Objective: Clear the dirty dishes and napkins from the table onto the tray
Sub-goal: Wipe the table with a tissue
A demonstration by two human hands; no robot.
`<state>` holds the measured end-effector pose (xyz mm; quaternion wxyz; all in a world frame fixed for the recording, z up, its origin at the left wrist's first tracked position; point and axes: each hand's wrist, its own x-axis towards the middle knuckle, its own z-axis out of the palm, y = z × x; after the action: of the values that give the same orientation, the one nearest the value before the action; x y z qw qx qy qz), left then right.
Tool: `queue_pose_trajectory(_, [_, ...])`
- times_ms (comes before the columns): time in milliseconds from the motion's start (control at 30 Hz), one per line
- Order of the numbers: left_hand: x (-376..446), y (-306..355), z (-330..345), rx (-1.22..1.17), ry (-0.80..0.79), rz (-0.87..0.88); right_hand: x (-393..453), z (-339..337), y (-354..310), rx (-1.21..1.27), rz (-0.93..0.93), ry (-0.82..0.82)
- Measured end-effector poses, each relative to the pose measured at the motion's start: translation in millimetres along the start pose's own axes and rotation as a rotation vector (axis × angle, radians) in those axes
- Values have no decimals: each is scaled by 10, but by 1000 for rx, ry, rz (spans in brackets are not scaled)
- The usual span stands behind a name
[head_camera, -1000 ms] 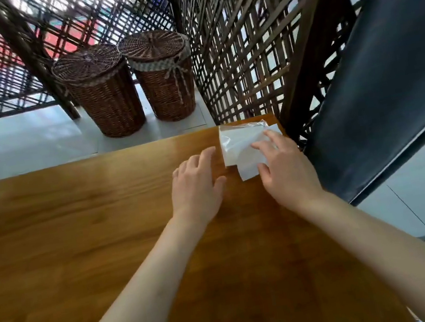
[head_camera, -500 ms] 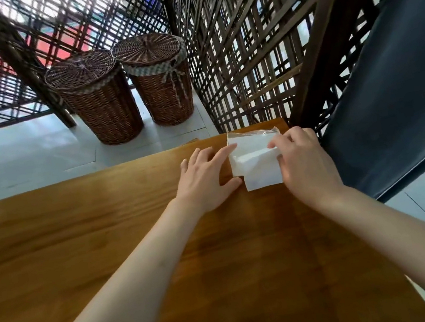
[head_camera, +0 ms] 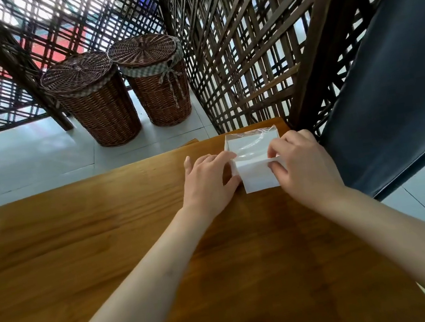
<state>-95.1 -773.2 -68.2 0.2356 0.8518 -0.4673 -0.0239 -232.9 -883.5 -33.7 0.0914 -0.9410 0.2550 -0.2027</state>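
**At the far right corner of the table, both your hands are on the napkin pack**

At the far right corner of the table, your right hand (head_camera: 306, 166) has its fingers curled over the right end of the white folded paper napkin (head_camera: 259, 178), with the thumb tucked under its raised top edge, so you are pinching it. Your left hand (head_camera: 207, 181) lies palm down with fingers nearly straight: the fingertips (head_camera: 228, 155) rest on the left edge of the clear crinkled plastic sleeve (head_camera: 250, 142), and the thumb touches the napkin's left side.

The napkin is a smooth, matte white rectangle, its near half lying flat on the wood and its far part drawn out of the sleeve. The sleeve is glossy and transparent, wrinkled at its far rim, with more white paper inside. You can read no print or label on either.

Both lie on the smooth, honey-brown varnished wooden table (head_camera: 108, 245), whose grain runs across it.

Beyond the table edge stand two round brown wicker baskets (head_camera: 103, 105) with woven lids on a pale tiled floor; the right one has a checked cloth band tied in a bow. Dark wooden lattice screens (head_camera: 230, 48) rise behind them, and a dark, smooth padded panel (head_camera: 386, 79) slants on your right.
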Motion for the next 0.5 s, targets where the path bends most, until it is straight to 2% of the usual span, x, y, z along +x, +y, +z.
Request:
queue_pose_trajectory(200, [-37, 42, -10, -151, 73, -41, 4, 1, -4, 27, 3, 15])
queue_pose_trajectory(500, [-59, 33, -11, -126, 135, 9, -44, -17, 48, 57, 10, 34])
